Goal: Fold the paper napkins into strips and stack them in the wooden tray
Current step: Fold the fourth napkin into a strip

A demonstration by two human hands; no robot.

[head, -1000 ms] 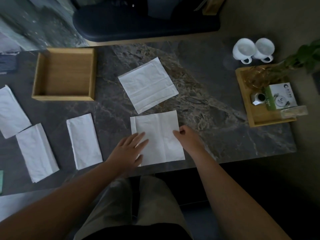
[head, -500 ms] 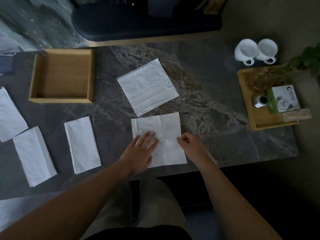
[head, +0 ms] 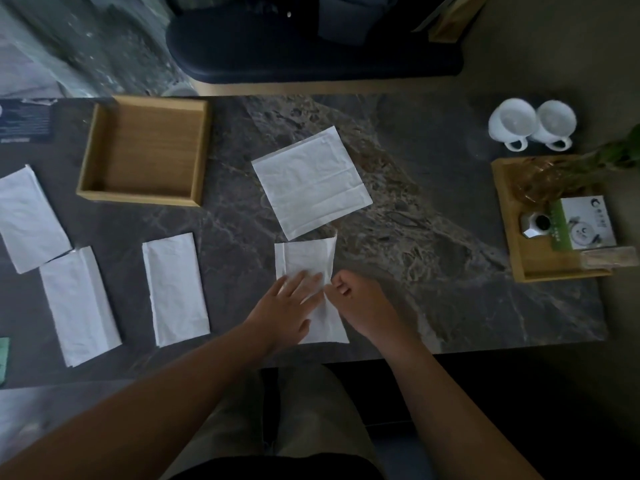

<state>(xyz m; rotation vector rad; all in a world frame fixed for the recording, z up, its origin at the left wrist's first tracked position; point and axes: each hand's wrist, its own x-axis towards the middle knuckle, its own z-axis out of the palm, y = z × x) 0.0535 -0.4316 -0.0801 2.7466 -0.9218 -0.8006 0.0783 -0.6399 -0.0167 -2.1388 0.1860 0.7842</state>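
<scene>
Left hand (head: 290,306) is lying flat with fingers spread, pressing down on the lower middle of the half-folded napkin (head: 304,255). Right hand (head: 362,303) is sitting just right of it, fingers curled in, thumb and fingertip pinching the napkin's right edge where the flap is coming over. The two hands are almost touching across the fold. The napkin is lying on the bench (head: 433,271) directly under and just ahead of both hands, its far half sticking out beyond the fingertips and a near corner showing between the wrists. The far right corner is curling up a little.

The square napkin (head: 311,181) is lying open and tilted just beyond the hands, its near corner next to the far edge of the one being folded; touching or not, cannot tell.

First strip (head: 175,289) is lying left of the left hand, apart from it. Second strip (head: 79,306) is further left, and third strip (head: 29,220) further still, its near corner at the second strip's far end.

Wooden tray (head: 138,199) is sitting beyond and left of the left hand, well apart, nothing in it.

Far right of the right hand, a small tray (head: 533,258) is holding a box (head: 585,226) and other bits too dim to name. White cups (head: 512,121) are standing beyond it.
</scene>
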